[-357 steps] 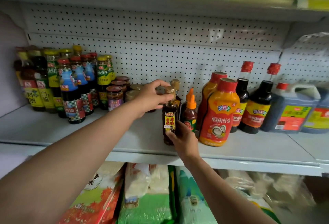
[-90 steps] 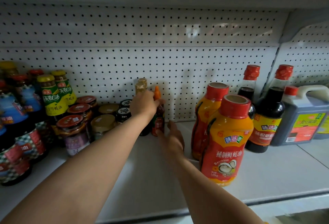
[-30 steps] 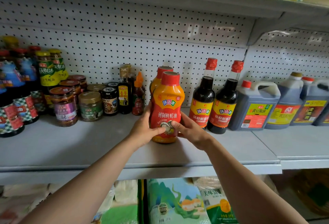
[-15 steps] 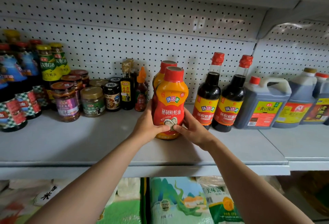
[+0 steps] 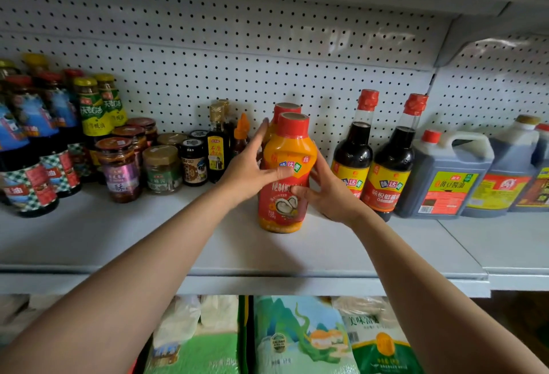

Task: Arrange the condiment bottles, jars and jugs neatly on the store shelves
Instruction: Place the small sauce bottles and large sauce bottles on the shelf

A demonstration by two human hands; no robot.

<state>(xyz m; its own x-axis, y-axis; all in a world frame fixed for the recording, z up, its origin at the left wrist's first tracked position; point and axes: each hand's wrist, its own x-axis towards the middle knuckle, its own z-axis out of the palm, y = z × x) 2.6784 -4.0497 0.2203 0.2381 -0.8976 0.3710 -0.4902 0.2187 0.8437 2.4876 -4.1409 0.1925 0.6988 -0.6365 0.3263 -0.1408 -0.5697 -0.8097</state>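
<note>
Both hands on front orange oyster-sauce bottle (image 5: 285, 171), upright on grey shelf (image 5: 148, 243) mid-scene: left hand (image 5: 252, 171) wrapped around its left side, thumb across label, fingers reaching toward second orange bottle (image 5: 280, 108) directly behind; right hand (image 5: 325, 192) pressed on its right side, thumb on label. Left of it small dark bottles (image 5: 217, 145) and jars (image 5: 162, 168) near pegboard (image 5: 267, 56); right, two dark soy bottles (image 5: 383, 163), then jugs (image 5: 445, 177). Rice bags (image 5: 297, 341) on lower level.

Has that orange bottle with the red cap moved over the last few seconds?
Yes. The front orange bottle has shifted left, away from the two soy sauce bottles and nearer the small jars.
</note>
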